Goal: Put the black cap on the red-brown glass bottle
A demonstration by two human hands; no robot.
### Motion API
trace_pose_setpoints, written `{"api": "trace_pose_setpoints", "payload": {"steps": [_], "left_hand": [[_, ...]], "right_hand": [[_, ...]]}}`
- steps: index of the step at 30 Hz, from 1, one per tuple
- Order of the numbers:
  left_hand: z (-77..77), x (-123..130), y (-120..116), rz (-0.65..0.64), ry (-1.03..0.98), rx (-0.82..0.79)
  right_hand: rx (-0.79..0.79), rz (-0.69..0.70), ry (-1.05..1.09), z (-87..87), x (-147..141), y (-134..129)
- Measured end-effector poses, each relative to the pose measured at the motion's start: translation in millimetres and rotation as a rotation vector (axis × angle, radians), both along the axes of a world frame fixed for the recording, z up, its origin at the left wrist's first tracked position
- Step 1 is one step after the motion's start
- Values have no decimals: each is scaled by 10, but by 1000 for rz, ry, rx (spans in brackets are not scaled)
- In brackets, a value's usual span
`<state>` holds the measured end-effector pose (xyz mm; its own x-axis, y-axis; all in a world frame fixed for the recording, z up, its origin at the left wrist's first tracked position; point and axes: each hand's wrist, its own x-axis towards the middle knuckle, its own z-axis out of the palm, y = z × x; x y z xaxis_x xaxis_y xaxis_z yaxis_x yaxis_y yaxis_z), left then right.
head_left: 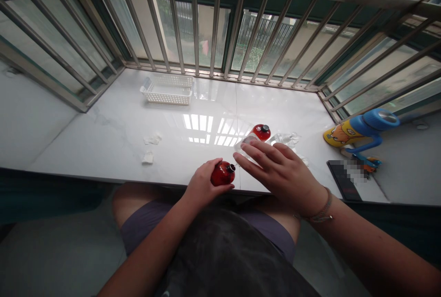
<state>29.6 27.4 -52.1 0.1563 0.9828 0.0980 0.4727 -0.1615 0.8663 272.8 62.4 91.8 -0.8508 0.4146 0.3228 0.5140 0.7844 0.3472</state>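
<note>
Head view, entry one.

**Clerk:** Left hand [201,187], grip closed around a small red bottle [222,173]. Round body, dark cap, neck pointing toward the right hand. Bottle sits at the near edge of the surface [113,131], tilted on its side within the fingers.

**Checker:** And the right hand [275,170]?

**Clerk:** Fingers stretched out and mostly flat, grip open, holding nothing firmly. Fingertips rest on a clear plastic wrapper [246,143] just beyond the left grip. I cannot tell whether they pinch it or only press it.

**Checker:** Items beyond the grips?

**Clerk:** Second red bottle [262,131], upright, just past the right fingertips. More crumpled clear wrapping [285,138] beside it. Two small white scraps [151,148] lie well off to the left of the left grip. White slotted basket [167,89] far ahead, by the window bars [213,26]. Blue and yellow bottle [358,131] lying on its side, well right of the right hand, with a dark flat item [344,180] near it.

**Checker:** Handling note?

**Clerk:** My judgement: the bottle is smooth and round, so the left grip should wrap the belly, not the neck, and stay over the surface, not past its edge. The wrapper is thin and slippery; pinching it with thumb and fingertips would likely hold better than flat pressure. Keep the right wrist low, clear of the upright bottle.
</note>
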Motion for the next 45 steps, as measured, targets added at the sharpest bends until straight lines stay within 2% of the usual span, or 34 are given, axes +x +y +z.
{"api": "trace_pose_setpoints", "payload": {"steps": [12, 25, 35, 40, 45], "left_hand": [[47, 4, 9, 2, -39, -12], [200, 53, 85, -24, -41, 36], [244, 100, 113, -33, -63, 53], [268, 112, 88, -13, -77, 36], [262, 63, 57, 26, -82, 17]], "right_hand": [[-50, -7, -12, -88, -34, 4], [2, -5, -38, -36, -19, 36], [-10, -16, -19, -8, 3, 29], [-61, -60, 14, -86, 40, 22], [-158, -202, 114, -262, 140, -36]]}}
